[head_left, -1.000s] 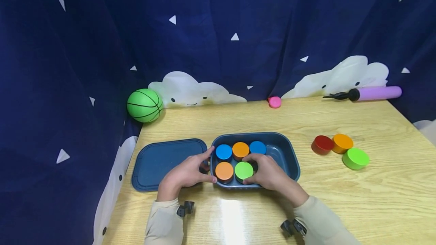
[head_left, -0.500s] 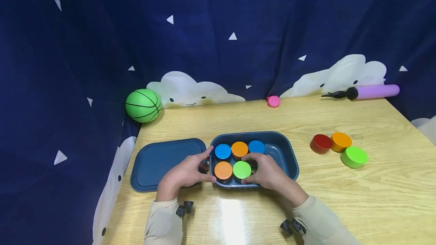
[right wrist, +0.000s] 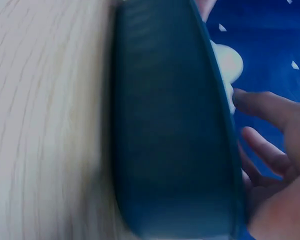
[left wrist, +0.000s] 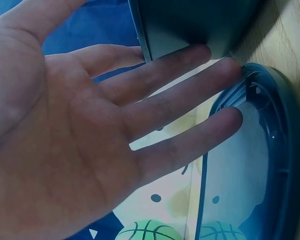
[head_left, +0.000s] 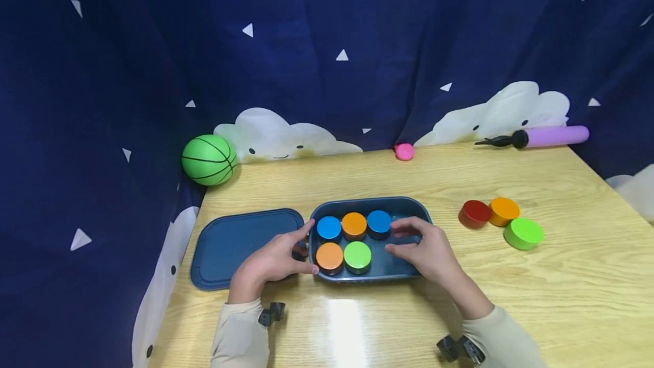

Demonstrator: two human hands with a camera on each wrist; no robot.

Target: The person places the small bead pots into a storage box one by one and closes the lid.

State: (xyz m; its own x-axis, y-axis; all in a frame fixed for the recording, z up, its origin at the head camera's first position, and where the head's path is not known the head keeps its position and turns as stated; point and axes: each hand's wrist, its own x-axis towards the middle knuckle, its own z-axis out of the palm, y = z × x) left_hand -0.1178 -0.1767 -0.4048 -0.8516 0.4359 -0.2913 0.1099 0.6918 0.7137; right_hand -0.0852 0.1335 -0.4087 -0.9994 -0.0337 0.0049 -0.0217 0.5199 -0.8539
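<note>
In the head view a dark blue box (head_left: 393,274) holds two blue discs (head_left: 329,228) (head_left: 380,224), an orange disc (head_left: 354,225), a light orange disc (head_left: 329,257) and a green disc (head_left: 357,256). My left hand (head_left: 273,258) rests thumb and fingers against the box's left end; its fingers look extended in the left wrist view (left wrist: 125,120). My right hand (head_left: 429,247) is over the box's right part, thumb and fingers parted with nothing between them. The right wrist view shows that hand (right wrist: 285,150) beyond the box wall (right wrist: 175,125).
A dark blue lid (head_left: 240,243) lies left of the box. To the right stand a red disc (head_left: 474,214), an orange one (head_left: 503,210) and a green one (head_left: 523,233). Farther back are a green ball (head_left: 209,159), a pink object (head_left: 404,151) and a purple pump (head_left: 557,136).
My right hand has let go of the green disc and moved right, leaving the disc in the front row. My left hand stays at the box's end. The head view has shifted slightly.
</note>
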